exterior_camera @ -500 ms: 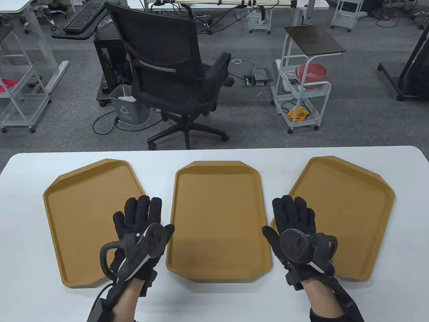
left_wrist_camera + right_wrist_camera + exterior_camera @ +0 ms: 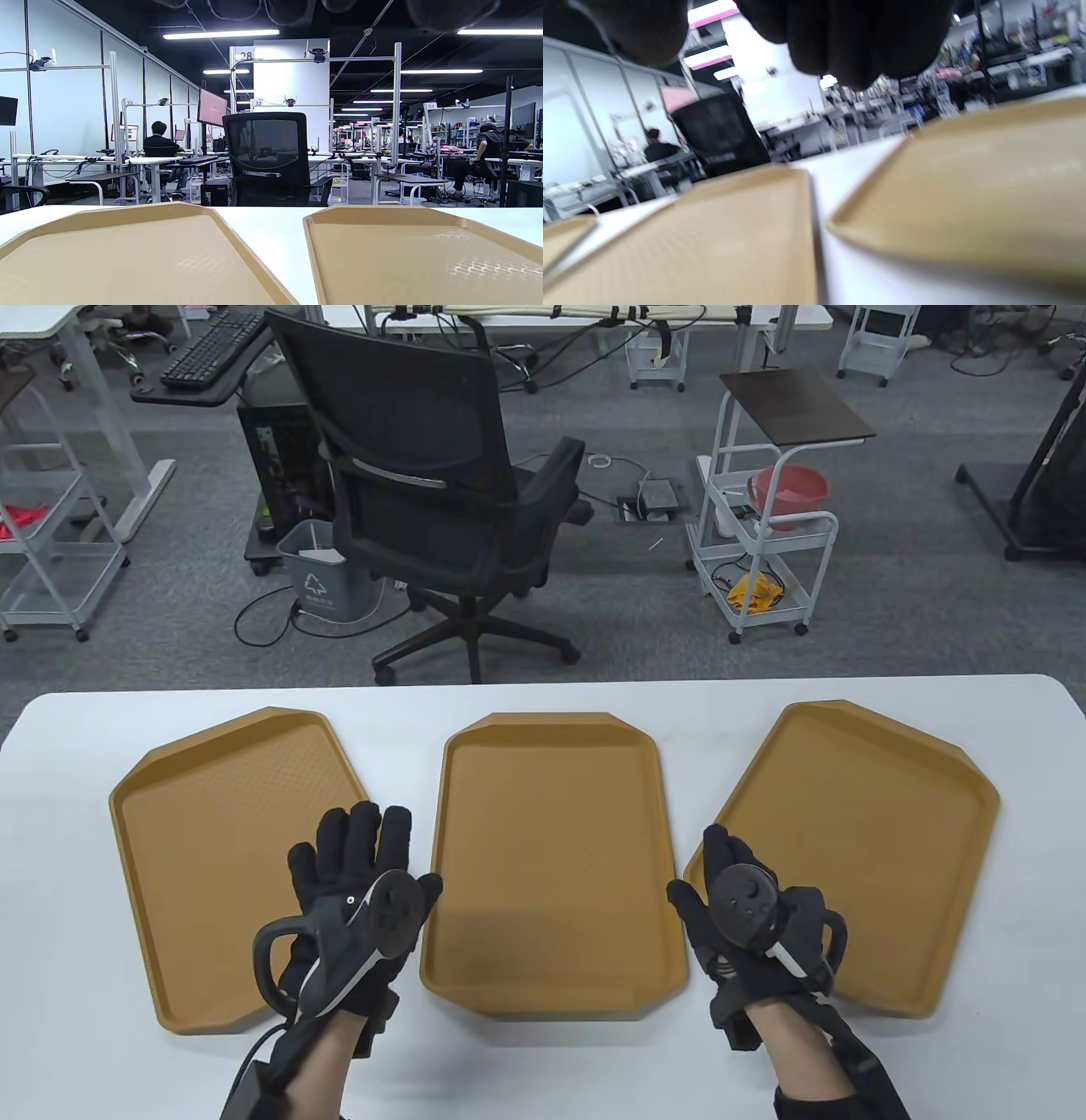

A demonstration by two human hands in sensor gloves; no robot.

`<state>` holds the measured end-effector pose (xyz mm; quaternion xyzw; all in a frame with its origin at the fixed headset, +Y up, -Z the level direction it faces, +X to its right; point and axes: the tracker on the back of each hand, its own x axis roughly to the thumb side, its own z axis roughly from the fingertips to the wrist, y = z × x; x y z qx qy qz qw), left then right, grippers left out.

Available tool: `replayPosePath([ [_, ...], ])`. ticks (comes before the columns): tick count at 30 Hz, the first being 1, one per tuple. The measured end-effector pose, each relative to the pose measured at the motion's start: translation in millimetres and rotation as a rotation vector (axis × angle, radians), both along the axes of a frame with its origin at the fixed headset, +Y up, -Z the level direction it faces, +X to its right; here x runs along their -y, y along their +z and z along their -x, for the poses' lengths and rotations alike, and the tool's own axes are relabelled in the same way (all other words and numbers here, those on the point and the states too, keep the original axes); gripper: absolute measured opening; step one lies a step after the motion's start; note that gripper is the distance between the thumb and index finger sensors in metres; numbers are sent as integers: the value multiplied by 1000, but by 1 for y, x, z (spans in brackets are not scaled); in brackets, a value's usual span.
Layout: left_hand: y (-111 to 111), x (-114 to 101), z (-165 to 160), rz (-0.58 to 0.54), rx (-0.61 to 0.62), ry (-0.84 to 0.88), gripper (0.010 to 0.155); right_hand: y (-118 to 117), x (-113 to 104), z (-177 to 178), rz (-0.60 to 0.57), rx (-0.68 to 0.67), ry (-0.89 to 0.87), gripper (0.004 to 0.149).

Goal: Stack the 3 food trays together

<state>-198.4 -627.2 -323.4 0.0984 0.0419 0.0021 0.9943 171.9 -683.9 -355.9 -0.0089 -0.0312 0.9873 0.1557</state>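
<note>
Since half a second earlier, the right hand [image 2: 747, 912] had rolled thumb-up and curled its fingers; before, they lay spread flat over the right tray [image 2: 874, 848]. Likely a reach for that tray's near-left rim; whether it touched could not be told. The left hand [image 2: 361, 891] had not moved, fingers apart and flat above the left tray [image 2: 221, 848], gripping nothing. The middle tray [image 2: 551, 857] lay between. All three sat separate on the table [image 2: 543, 1069]; stacking not begun.
</note>
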Motion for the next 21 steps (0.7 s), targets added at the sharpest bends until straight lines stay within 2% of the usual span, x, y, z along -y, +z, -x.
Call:
replayPosePath([
  [5, 1, 1, -3, 9, 4, -12, 79, -12, 52, 7, 189, 66, 46, 72],
  [9, 1, 2, -4, 20, 6, -17, 79, -16, 78, 16, 280, 85, 174, 71],
  [14, 1, 3, -5, 27, 11, -17, 78, -21, 89, 27, 261, 110, 296, 68],
  [21, -2, 6, -4, 46, 8, -16, 77, -26, 88, 20, 263, 151, 75, 62],
])
